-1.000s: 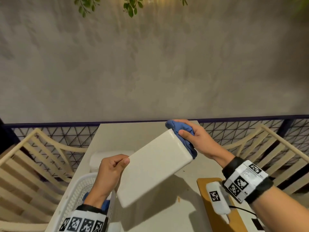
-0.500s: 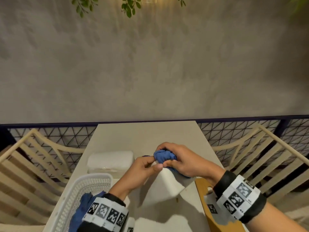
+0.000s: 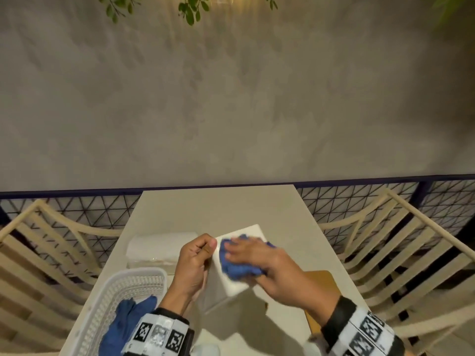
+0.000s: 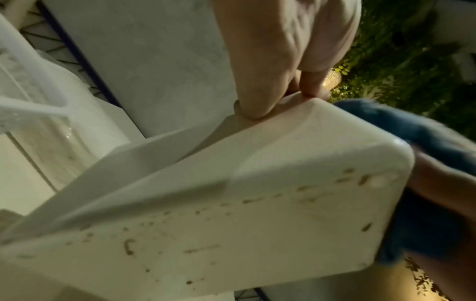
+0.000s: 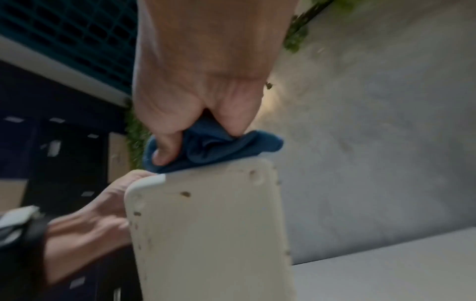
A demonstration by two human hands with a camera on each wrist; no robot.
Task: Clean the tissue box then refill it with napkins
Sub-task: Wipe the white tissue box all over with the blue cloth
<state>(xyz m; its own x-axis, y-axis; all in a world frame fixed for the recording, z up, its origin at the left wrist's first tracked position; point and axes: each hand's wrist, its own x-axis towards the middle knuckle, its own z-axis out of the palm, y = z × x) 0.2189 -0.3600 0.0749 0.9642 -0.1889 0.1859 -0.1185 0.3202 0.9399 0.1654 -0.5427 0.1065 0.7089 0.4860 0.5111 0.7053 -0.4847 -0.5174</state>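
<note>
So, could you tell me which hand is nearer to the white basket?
Left. The left hand grips the tissue box at its left edge, just beside the basket. The right hand presses the blue cloth on the box's far side.

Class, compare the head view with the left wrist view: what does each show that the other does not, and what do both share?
Only the head view shows the white basket holding a spare blue cloth, and the wooden lid lying on the table. Only the left wrist view shows the brown specks on one face of the tissue box. Both show the left hand gripping the box's edge and the right hand pressing the blue cloth against it.
</note>
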